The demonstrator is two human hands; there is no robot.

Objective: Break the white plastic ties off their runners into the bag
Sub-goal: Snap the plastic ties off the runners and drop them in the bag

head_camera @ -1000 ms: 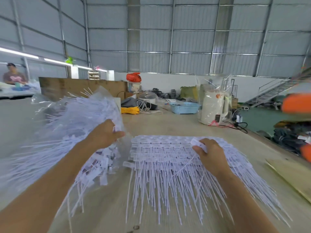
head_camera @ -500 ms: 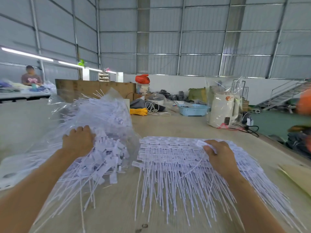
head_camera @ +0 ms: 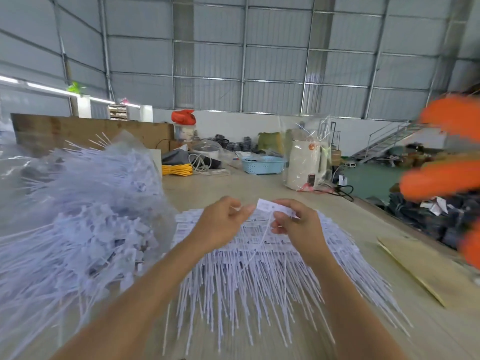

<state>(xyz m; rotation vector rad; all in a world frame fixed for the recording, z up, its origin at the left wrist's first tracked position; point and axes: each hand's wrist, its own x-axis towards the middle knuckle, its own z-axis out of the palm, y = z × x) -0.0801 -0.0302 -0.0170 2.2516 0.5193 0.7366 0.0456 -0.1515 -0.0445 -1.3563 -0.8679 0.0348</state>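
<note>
A stack of white plastic ties on runners [head_camera: 262, 276] lies fanned out on the table in front of me, tails toward me. My right hand [head_camera: 296, 224] pinches one runner strip of ties [head_camera: 272, 207], lifted just above the stack. My left hand [head_camera: 223, 222] has come beside it, fingers curled, its fingertips at the strip's left end. A clear plastic bag [head_camera: 78, 216] heaped with loose white ties sits on the left of the table.
A white electric kettle in clear wrap [head_camera: 305, 165], a blue basket [head_camera: 263, 165] and a yellow cable coil [head_camera: 178, 169] stand at the table's far end. A cardboard sheet [head_camera: 426, 263] lies at the right. Blurred orange shapes [head_camera: 446, 178] cross the right edge.
My left hand left the bag and moved right to meet my right hand. My right hand lifted a strip of ties off the stack.
</note>
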